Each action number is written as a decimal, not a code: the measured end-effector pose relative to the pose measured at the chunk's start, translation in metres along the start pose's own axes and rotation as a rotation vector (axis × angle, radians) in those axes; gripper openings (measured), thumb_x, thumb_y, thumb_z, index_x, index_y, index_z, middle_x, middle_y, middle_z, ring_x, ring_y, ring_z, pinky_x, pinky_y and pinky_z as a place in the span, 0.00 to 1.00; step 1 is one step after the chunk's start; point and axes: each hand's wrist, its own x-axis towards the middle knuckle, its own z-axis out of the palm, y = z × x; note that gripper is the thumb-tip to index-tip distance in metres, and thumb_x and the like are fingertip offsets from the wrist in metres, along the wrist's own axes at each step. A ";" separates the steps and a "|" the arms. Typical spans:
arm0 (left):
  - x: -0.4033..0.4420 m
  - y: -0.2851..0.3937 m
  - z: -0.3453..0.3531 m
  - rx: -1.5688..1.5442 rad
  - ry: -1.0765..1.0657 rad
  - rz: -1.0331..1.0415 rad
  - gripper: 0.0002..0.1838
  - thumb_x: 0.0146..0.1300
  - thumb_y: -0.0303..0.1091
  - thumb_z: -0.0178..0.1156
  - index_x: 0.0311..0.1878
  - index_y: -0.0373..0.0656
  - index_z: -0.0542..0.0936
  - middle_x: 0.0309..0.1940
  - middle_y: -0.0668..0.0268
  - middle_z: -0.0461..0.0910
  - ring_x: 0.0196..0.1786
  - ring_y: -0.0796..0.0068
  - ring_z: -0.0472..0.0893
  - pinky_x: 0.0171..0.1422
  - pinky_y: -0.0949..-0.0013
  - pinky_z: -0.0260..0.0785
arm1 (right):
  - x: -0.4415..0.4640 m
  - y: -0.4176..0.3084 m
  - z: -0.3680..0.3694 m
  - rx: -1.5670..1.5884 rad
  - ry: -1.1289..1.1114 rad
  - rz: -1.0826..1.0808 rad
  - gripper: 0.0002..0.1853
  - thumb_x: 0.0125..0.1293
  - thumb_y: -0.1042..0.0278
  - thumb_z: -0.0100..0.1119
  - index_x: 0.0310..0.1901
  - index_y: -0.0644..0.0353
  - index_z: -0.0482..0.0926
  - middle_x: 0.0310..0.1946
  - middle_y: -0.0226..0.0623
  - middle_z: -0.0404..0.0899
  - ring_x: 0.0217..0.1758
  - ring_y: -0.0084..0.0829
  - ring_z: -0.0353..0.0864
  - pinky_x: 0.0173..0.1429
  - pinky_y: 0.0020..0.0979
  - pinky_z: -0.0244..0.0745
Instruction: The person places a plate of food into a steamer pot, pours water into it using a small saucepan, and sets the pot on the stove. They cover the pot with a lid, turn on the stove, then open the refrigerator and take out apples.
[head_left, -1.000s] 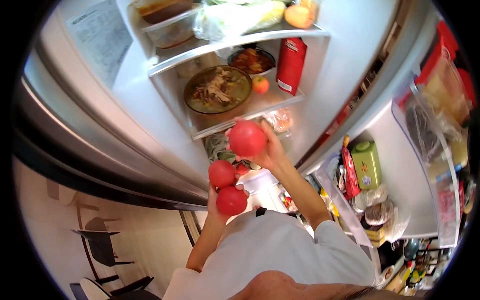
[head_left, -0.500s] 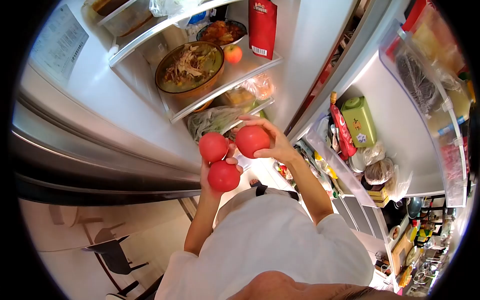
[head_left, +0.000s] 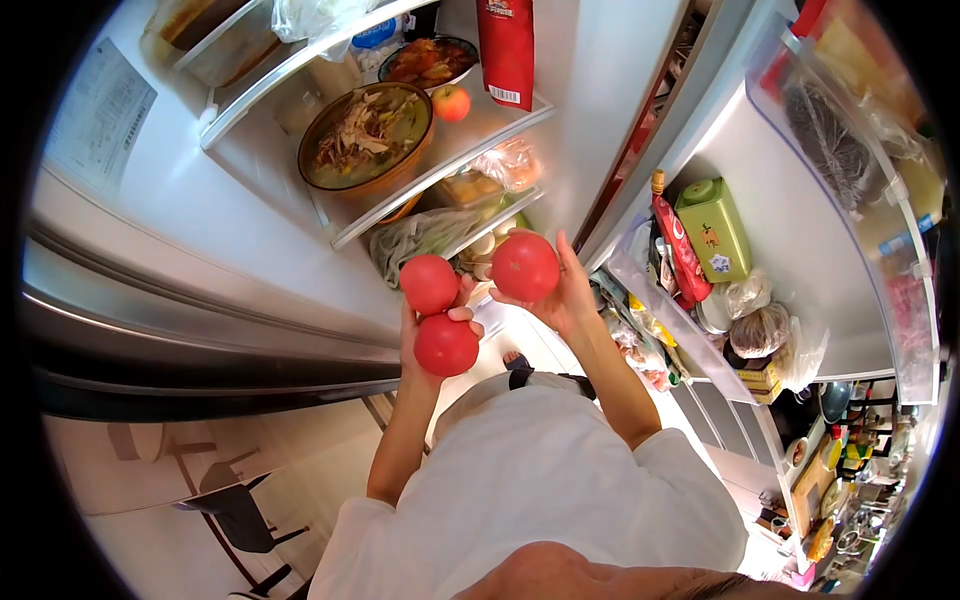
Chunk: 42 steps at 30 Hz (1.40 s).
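Two smooth red tomatoes sit in my left hand [head_left: 408,340]: an upper tomato [head_left: 429,283] and, just below it, a lower tomato [head_left: 446,345]. Its fingers curl round them from the right side. My right hand [head_left: 570,297] holds a third, larger tomato [head_left: 526,267], with a finger up along its right side and the others partly hidden beneath it. Both hands are in front of the open fridge's lower shelves, the right-hand tomato a short gap from the other two. Close behind the left hand's tomatoes lies a greyish plastic bag [head_left: 405,240].
On the fridge shelf [head_left: 470,147] stand a brown bowl of soup [head_left: 366,140], a dish of reddish food [head_left: 430,62], an apple [head_left: 451,103] and a red packet [head_left: 507,50]. The open door's bins hold a green tin [head_left: 713,230] and bags. A chair [head_left: 240,520] stands lower left.
My right hand has moved slightly right and turned, its tomato now farther from the left hand's two. The left hand keeps both tomatoes. The view has shifted a little.
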 end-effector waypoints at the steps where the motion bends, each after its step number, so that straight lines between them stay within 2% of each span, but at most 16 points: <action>1: 0.000 0.000 0.004 0.023 0.045 0.026 0.25 0.68 0.51 0.45 0.60 0.43 0.67 0.53 0.62 0.75 0.38 0.69 0.76 0.49 0.56 0.67 | 0.002 -0.001 -0.002 0.048 0.028 0.019 0.30 0.68 0.43 0.44 0.61 0.59 0.65 0.55 0.51 0.71 0.55 0.49 0.75 0.50 0.49 0.77; 3: 0.005 -0.002 0.012 0.142 0.018 0.111 0.26 0.68 0.52 0.44 0.59 0.42 0.68 0.52 0.62 0.76 0.39 0.70 0.76 0.49 0.57 0.68 | 0.009 -0.002 -0.010 0.141 0.078 0.061 0.29 0.67 0.43 0.45 0.60 0.59 0.66 0.54 0.52 0.71 0.54 0.51 0.75 0.48 0.48 0.77; 7: 0.034 0.004 0.047 0.319 -0.072 0.242 0.27 0.68 0.54 0.43 0.58 0.40 0.68 0.49 0.62 0.76 0.41 0.68 0.77 0.52 0.57 0.69 | 0.020 -0.006 -0.023 0.184 0.042 0.081 0.29 0.67 0.44 0.47 0.57 0.61 0.67 0.52 0.53 0.73 0.53 0.51 0.75 0.48 0.46 0.77; 10: 0.075 0.006 0.096 0.194 -0.166 0.276 0.30 0.67 0.56 0.42 0.57 0.38 0.68 0.48 0.61 0.76 0.44 0.65 0.77 0.54 0.56 0.70 | 0.027 -0.004 -0.023 0.171 0.050 0.058 0.29 0.67 0.44 0.47 0.57 0.61 0.67 0.53 0.53 0.73 0.54 0.50 0.74 0.49 0.46 0.77; 12: 0.107 0.011 0.132 0.202 -0.071 0.484 0.29 0.67 0.58 0.42 0.56 0.41 0.68 0.45 0.61 0.76 0.46 0.62 0.76 0.55 0.55 0.71 | 0.030 -0.005 -0.024 0.212 0.020 0.050 0.27 0.66 0.45 0.51 0.57 0.57 0.67 0.54 0.51 0.72 0.56 0.51 0.73 0.52 0.50 0.76; 14: 0.150 0.050 0.147 0.060 -0.060 0.536 0.27 0.67 0.59 0.41 0.54 0.45 0.69 0.43 0.62 0.76 0.48 0.61 0.76 0.54 0.53 0.71 | 0.033 -0.008 -0.025 0.211 -0.029 0.031 0.27 0.66 0.47 0.53 0.58 0.57 0.66 0.55 0.51 0.71 0.57 0.50 0.73 0.55 0.51 0.75; 16: 0.186 0.077 0.174 0.287 0.076 0.854 0.26 0.67 0.60 0.41 0.52 0.48 0.71 0.44 0.64 0.76 0.48 0.63 0.76 0.53 0.54 0.72 | 0.031 -0.016 -0.029 0.120 -0.038 0.034 0.27 0.66 0.49 0.54 0.59 0.58 0.66 0.56 0.50 0.70 0.58 0.51 0.72 0.56 0.51 0.74; 18: 0.232 0.145 0.173 0.379 -0.106 0.994 0.21 0.66 0.54 0.44 0.48 0.49 0.74 0.45 0.63 0.78 0.47 0.60 0.77 0.54 0.49 0.71 | 0.030 -0.023 -0.035 0.038 -0.044 0.032 0.28 0.65 0.49 0.53 0.60 0.60 0.65 0.57 0.51 0.70 0.58 0.50 0.72 0.56 0.51 0.73; 20: 0.243 0.171 0.195 0.668 0.105 1.074 0.20 0.65 0.54 0.45 0.48 0.50 0.74 0.44 0.63 0.78 0.46 0.60 0.77 0.53 0.49 0.72 | 0.028 -0.026 -0.044 0.002 -0.047 0.015 0.27 0.65 0.51 0.54 0.60 0.58 0.65 0.57 0.49 0.70 0.59 0.50 0.72 0.56 0.52 0.73; 21: 0.244 0.171 0.208 0.733 0.206 1.120 0.22 0.62 0.54 0.51 0.49 0.48 0.77 0.44 0.61 0.78 0.48 0.58 0.78 0.54 0.52 0.72 | 0.026 -0.027 -0.045 -0.006 -0.026 0.003 0.27 0.65 0.51 0.55 0.60 0.57 0.65 0.57 0.49 0.70 0.59 0.50 0.72 0.57 0.52 0.73; 23: 0.234 0.202 0.206 0.887 0.320 1.105 0.21 0.62 0.52 0.51 0.49 0.48 0.77 0.45 0.61 0.78 0.48 0.58 0.78 0.53 0.52 0.72 | 0.026 -0.026 -0.066 0.002 0.005 -0.008 0.26 0.65 0.53 0.56 0.60 0.54 0.65 0.57 0.48 0.70 0.60 0.50 0.71 0.58 0.53 0.71; 30: 0.196 0.295 0.178 1.265 0.561 0.984 0.19 0.61 0.48 0.52 0.49 0.46 0.77 0.45 0.59 0.78 0.47 0.58 0.78 0.51 0.51 0.73 | 0.008 -0.034 -0.107 -0.069 -0.012 -0.021 0.27 0.64 0.53 0.57 0.61 0.54 0.64 0.57 0.50 0.70 0.59 0.51 0.71 0.59 0.53 0.70; 42: 0.211 0.346 0.151 1.748 0.627 0.887 0.16 0.60 0.41 0.54 0.48 0.43 0.78 0.46 0.55 0.77 0.46 0.58 0.79 0.47 0.50 0.74 | -0.024 -0.045 -0.126 -0.231 0.078 -0.015 0.26 0.63 0.60 0.59 0.60 0.57 0.63 0.54 0.48 0.69 0.59 0.45 0.71 0.60 0.51 0.71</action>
